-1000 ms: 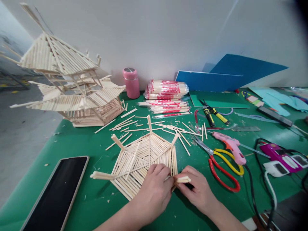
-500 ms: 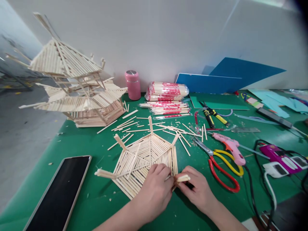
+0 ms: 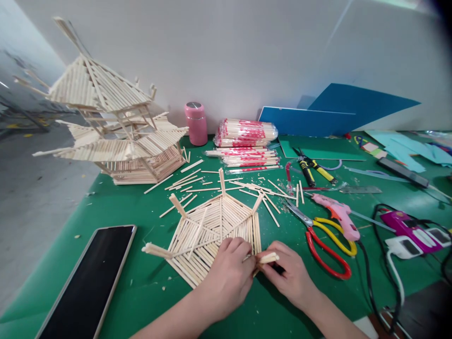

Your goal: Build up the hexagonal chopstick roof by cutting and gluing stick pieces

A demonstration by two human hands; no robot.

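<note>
A flat, many-sided panel of wooden sticks (image 3: 197,261) lies on the green table, with short upright stick posts at several of its corners. My left hand (image 3: 231,268) rests over the panel's near right part, its fingers closed at the edge; whatever is under the fingertips is hidden. Beside it my right hand (image 3: 286,268) pinches a short bundle of sticks (image 3: 269,258) at the right near corner. The bundle leans to the right, and its lower end is covered by the fingers. Both hands' fingertips almost meet there.
A stick pagoda (image 3: 106,127) stands at the back left, a phone (image 3: 88,282) in front of it. Loose sticks and packed chopsticks (image 3: 247,134) lie behind the panel. To the right are scissors (image 3: 328,245), a pink glue gun (image 3: 337,214), pliers (image 3: 310,169) and cables (image 3: 367,278).
The view has shifted very slightly. Both hands stay at the same corner, and the bundle of sticks is still held there.
</note>
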